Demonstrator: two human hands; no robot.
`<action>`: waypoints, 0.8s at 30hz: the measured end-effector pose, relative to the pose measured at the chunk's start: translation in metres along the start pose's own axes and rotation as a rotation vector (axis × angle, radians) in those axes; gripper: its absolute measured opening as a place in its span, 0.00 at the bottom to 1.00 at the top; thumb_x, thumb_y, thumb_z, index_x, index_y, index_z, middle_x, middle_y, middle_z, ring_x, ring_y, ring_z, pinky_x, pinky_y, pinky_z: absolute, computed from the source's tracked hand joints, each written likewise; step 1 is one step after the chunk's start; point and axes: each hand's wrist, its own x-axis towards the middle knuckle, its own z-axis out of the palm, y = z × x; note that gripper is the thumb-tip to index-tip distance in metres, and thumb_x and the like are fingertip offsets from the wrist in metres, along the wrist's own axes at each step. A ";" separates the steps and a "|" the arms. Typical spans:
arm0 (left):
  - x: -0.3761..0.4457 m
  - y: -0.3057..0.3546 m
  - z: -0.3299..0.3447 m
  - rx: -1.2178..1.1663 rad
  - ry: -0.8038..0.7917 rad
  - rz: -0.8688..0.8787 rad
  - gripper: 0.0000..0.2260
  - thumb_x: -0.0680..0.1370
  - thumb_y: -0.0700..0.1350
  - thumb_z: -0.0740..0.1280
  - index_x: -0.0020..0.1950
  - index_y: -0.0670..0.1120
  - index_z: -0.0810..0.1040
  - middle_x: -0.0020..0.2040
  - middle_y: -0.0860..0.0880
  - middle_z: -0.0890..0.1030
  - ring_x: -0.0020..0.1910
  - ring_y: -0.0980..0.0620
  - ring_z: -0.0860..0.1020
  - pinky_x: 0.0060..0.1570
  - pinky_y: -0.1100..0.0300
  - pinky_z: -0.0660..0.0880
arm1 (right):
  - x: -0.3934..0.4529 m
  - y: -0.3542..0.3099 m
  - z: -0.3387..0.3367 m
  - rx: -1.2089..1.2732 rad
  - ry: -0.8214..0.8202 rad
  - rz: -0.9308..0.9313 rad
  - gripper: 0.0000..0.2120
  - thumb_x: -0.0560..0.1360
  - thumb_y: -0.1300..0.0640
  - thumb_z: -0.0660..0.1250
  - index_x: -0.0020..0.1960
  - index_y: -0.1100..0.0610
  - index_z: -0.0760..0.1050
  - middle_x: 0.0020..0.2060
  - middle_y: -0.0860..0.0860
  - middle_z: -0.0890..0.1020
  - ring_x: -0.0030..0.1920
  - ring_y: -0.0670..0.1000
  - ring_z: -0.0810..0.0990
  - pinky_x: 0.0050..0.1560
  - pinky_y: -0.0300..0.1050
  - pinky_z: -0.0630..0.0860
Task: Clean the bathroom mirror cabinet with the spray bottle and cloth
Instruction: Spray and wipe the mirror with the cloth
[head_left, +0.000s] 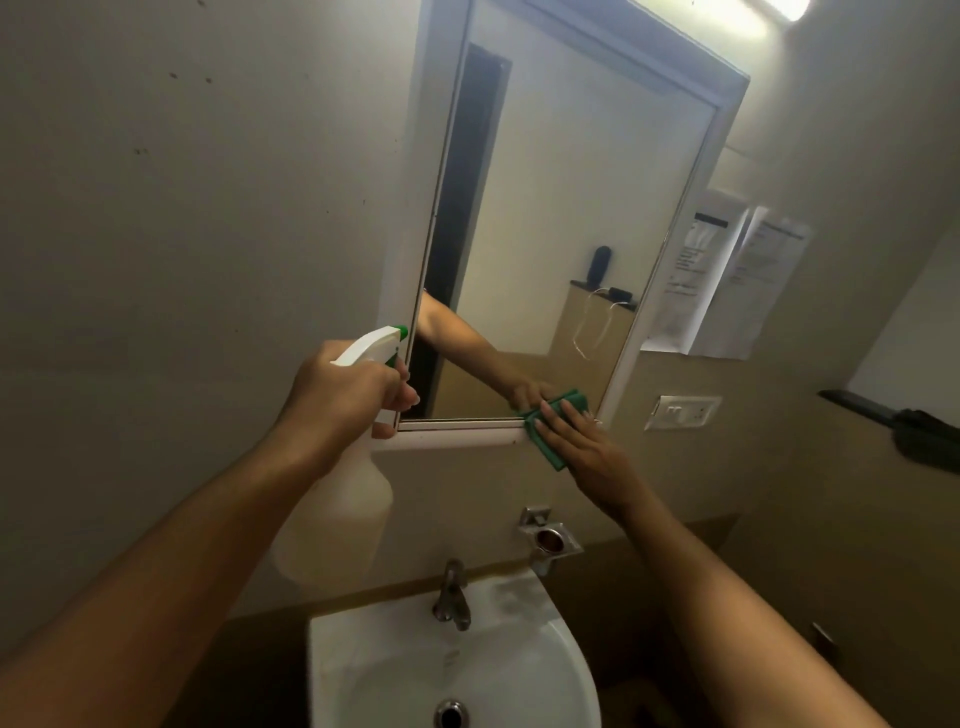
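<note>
The mirror cabinet (561, 197) hangs on the wall with a white frame around its glass door. My left hand (348, 400) grips the neck of a translucent white spray bottle (343, 525), whose white head and green nozzle point at the mirror's lower left corner. My right hand (587, 452) lies flat with straight fingers on a folded green cloth (553, 447), pressing it against the bottom right corner of the frame. Part of the cloth is hidden under my fingers. The mirror reflects my arm and the cloth.
A white washbasin (524, 639) with a metal tap (451, 597) stands directly below. A metal holder (548, 538) is fixed to the wall above it. A switch plate (683, 411), paper notices (748, 280) and a dark shelf (904, 431) are on the right.
</note>
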 end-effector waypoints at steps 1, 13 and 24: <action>-0.001 0.001 0.003 -0.004 -0.005 0.002 0.18 0.62 0.40 0.68 0.52 0.42 0.80 0.50 0.38 0.84 0.50 0.42 0.84 0.40 0.50 0.81 | -0.001 0.003 -0.005 -0.003 0.007 0.007 0.33 0.74 0.67 0.70 0.76 0.54 0.63 0.76 0.53 0.63 0.77 0.58 0.58 0.72 0.61 0.65; 0.001 -0.002 0.001 -0.006 -0.021 0.009 0.11 0.69 0.35 0.68 0.50 0.42 0.81 0.49 0.39 0.84 0.51 0.42 0.84 0.42 0.48 0.83 | 0.046 0.017 -0.044 0.171 0.388 0.716 0.24 0.82 0.62 0.58 0.77 0.52 0.59 0.70 0.58 0.72 0.61 0.57 0.78 0.56 0.55 0.81; -0.002 -0.004 -0.017 -0.028 -0.004 -0.015 0.14 0.64 0.39 0.66 0.48 0.42 0.81 0.43 0.40 0.86 0.46 0.43 0.86 0.36 0.54 0.79 | 0.084 -0.078 0.008 0.449 0.499 1.204 0.24 0.81 0.63 0.57 0.76 0.56 0.62 0.69 0.58 0.73 0.66 0.57 0.75 0.63 0.56 0.76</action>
